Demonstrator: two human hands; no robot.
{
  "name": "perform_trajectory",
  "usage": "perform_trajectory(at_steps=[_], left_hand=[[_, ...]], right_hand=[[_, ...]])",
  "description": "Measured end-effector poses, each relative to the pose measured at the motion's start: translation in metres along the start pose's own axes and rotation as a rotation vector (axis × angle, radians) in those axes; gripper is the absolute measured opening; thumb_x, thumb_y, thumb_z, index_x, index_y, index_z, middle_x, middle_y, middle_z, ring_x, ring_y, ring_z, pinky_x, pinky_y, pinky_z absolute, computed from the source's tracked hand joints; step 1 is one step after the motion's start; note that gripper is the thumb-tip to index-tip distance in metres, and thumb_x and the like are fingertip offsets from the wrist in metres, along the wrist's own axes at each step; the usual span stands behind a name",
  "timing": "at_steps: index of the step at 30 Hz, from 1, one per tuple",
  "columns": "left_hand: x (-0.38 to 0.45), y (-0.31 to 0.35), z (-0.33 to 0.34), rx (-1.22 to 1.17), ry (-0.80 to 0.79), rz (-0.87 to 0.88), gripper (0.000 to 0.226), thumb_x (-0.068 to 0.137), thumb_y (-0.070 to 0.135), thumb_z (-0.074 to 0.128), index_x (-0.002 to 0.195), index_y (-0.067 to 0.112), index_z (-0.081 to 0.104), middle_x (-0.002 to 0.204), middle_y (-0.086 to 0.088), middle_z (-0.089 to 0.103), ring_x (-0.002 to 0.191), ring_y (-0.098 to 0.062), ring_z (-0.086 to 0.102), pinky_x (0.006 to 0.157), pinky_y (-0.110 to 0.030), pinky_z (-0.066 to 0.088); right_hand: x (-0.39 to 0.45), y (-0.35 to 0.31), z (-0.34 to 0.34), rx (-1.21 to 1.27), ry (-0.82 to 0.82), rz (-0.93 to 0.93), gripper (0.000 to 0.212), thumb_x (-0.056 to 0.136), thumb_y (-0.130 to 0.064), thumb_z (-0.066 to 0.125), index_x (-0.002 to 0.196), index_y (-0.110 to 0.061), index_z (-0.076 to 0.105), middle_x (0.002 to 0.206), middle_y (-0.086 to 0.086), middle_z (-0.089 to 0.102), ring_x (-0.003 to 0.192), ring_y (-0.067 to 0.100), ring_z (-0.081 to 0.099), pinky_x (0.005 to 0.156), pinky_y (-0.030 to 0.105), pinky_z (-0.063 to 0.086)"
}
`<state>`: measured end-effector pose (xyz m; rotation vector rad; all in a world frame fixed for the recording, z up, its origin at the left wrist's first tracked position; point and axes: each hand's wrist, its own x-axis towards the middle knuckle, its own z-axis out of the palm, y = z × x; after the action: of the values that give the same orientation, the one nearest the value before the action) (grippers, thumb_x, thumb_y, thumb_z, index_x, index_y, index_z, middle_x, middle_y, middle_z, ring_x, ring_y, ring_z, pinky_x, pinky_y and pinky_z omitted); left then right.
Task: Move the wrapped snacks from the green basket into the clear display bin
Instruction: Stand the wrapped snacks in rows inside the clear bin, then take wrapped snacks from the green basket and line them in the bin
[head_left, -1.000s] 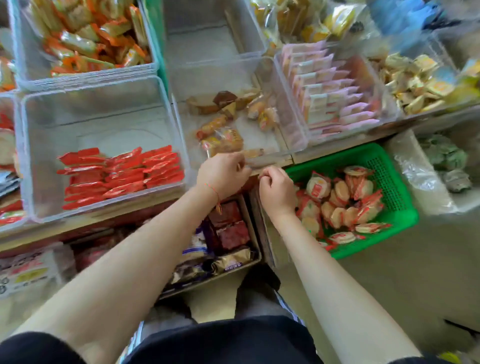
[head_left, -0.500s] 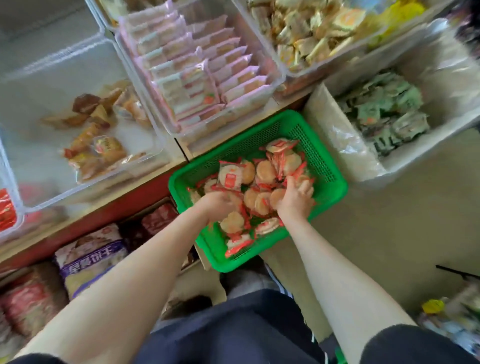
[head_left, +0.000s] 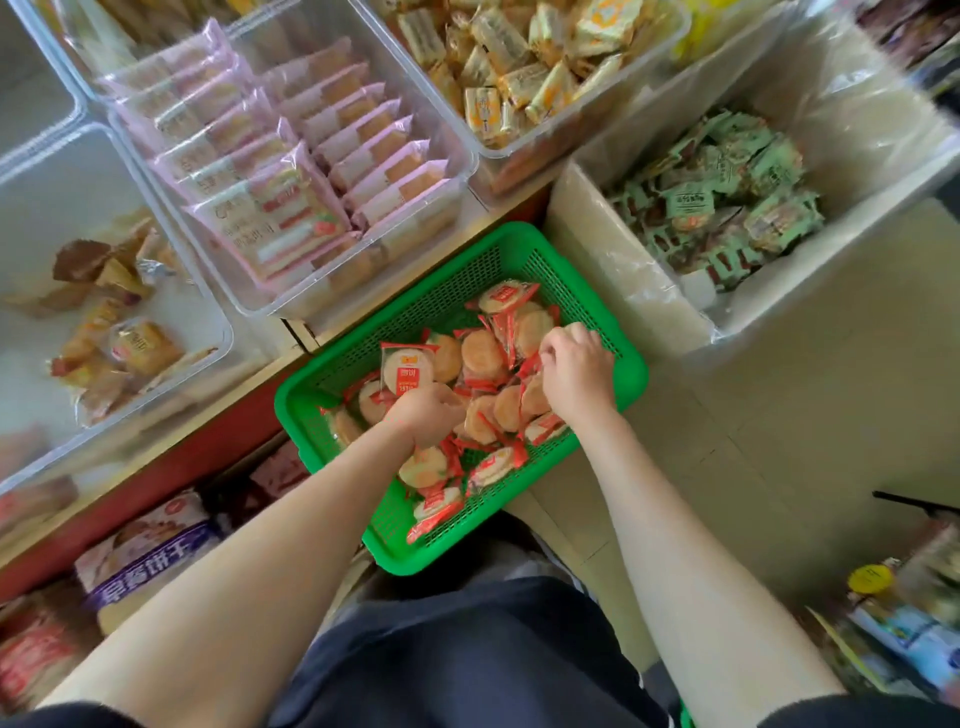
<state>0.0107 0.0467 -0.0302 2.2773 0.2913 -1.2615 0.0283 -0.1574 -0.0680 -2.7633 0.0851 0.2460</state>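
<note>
Both hands reach into the green basket (head_left: 618, 332) on the floor. Left hand (head_left: 428, 415), fingers curled, grips a wrapped rice cracker (head_left: 408, 370); right hand (head_left: 574, 376) pinches wrappers among the piled wrapped snacks (head_left: 488, 358). Clear display bin (head_left: 197, 291) lies beyond the left hand.

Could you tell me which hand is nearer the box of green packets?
Right. The right hand is at the basket's side nearest the green packets; the left hand is farther away.

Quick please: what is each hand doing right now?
Left hand: grip closed on a wrapped snack.
Right hand: curled among the snacks; holding cannot be told.
</note>
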Motion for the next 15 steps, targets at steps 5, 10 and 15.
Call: perform_trajectory(at_steps=[5, 10, 15], left_hand=[[0.006, 0.026, 0.005, 0.058, -0.001, 0.056, 0.036, 0.097, 0.029, 0.047, 0.127, 0.016, 0.061, 0.124, -0.007, 0.062, 0.109, -0.025, 0.058, 0.085, -0.031, 0.047], [0.009, 0.026, 0.006, -0.061, -0.063, 0.013, 0.036, 0.099, 0.03, 0.045, 0.127, 0.013, 0.058, 0.109, -0.006, 0.067, 0.091, -0.022, 0.066, 0.078, -0.034, 0.056], [0.012, 0.015, 0.01, -0.664, -0.16, -0.194, 0.046, 0.096, 0.037, 0.055, 0.132, 0.009, 0.052, 0.106, -0.01, 0.064, 0.086, -0.023, 0.068, 0.073, -0.033, 0.056]], right_hand=[[-0.004, 0.016, 0.011, -0.009, -0.365, 0.026, 0.041, 0.088, -0.007, 0.055, 0.127, -0.022, 0.057, 0.137, 0.007, 0.048, 0.126, 0.03, 0.042, 0.099, 0.045, 0.041], [-0.008, 0.015, 0.022, -0.11, -0.359, 0.008, 0.017, 0.09, -0.022, 0.062, 0.107, -0.022, 0.066, 0.144, 0.007, 0.041, 0.138, 0.028, 0.027, 0.107, 0.046, 0.031], [-0.007, -0.004, 0.0, 0.154, -0.145, 0.083, 0.017, 0.09, -0.031, 0.065, 0.097, -0.018, 0.057, 0.105, 0.002, 0.062, 0.102, 0.025, 0.056, 0.085, 0.04, 0.044]])
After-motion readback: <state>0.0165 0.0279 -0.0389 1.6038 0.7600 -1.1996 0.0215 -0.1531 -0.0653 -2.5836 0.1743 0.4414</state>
